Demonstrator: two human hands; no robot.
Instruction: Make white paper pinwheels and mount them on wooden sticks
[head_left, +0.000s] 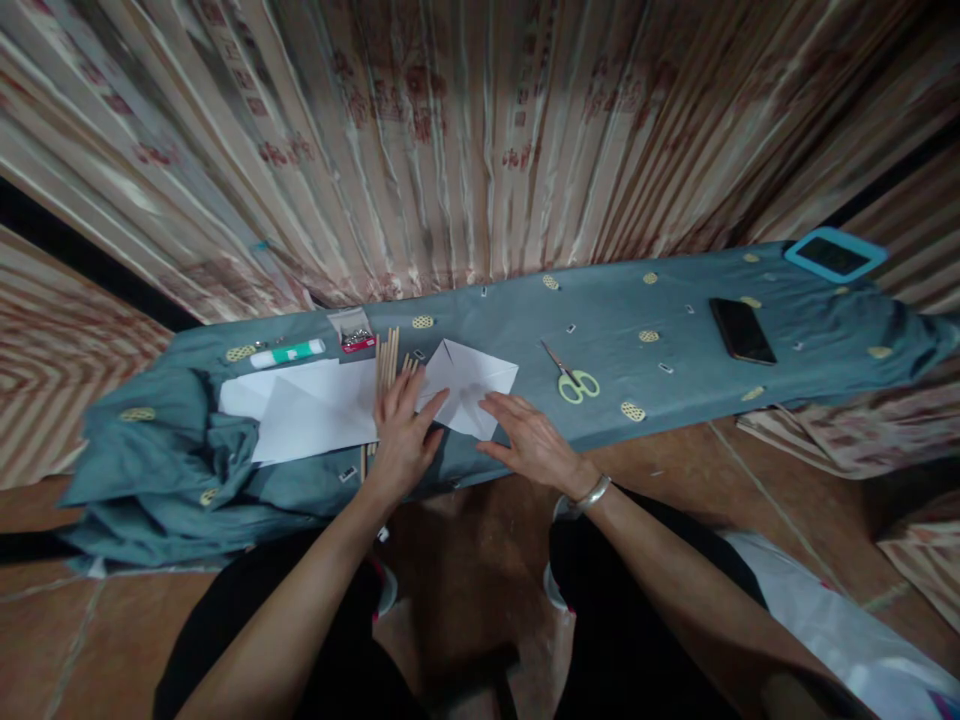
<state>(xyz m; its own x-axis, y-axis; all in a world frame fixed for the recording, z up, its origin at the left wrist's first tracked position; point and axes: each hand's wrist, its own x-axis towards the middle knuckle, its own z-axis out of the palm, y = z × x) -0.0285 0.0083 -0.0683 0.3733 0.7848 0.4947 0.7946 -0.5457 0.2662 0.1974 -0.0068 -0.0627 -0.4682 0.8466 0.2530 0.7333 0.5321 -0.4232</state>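
A folded white paper [469, 385] lies on the teal cloth [600, 320] in front of me. My left hand [403, 432] presses flat on its left corner, fingers spread, and partly covers a bundle of thin wooden sticks [387, 362]. My right hand [529, 440], a silver bracelet on its wrist, rests flat on the paper's lower right edge. Neither hand grips anything.
More white sheets [307, 408] lie to the left, with a glue stick [287, 352] and a small box of staples [354, 335] behind them. Green-handled scissors [574, 380] sit to the right, then a black phone [741, 330] and a blue-cased device [834, 255]. A curtain hangs behind.
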